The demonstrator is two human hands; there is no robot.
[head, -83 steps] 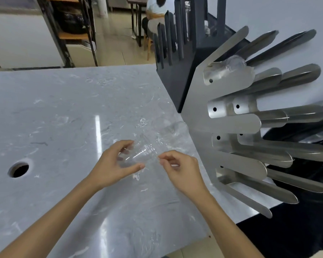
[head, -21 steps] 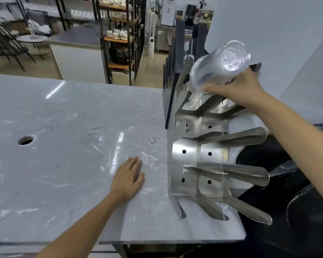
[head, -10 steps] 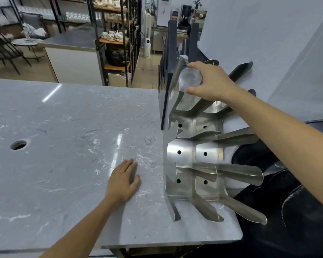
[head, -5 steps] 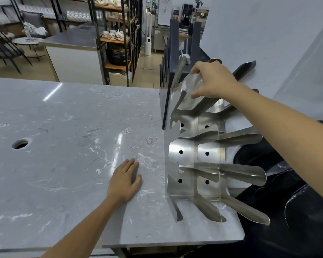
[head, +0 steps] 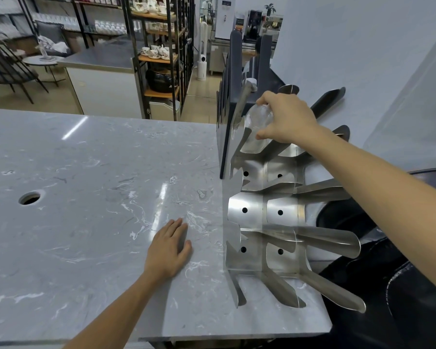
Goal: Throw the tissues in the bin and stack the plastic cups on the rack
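Observation:
A steel cup rack point(head: 262, 212) with curved slots stands at the right edge of the grey marble table point(head: 86, 197). My right hand point(head: 287, 119) grips a stack of clear plastic cups point(head: 256, 129) that lies tilted in the rack's top left slot, base end toward me. My left hand point(head: 169, 248) rests flat on the table, fingers together, holding nothing. No tissues are in view.
A round hole point(head: 30, 198) is cut in the table at the left. A dark rack point(head: 237, 96) stands behind the steel one. A black bin bag point(head: 388, 285) lies below the rack on the right. Shelving and a counter fill the background.
My right hand brought the cup stack down from above the rack into the top left slot and pushed it in deeper. My left hand stayed flat on the table.

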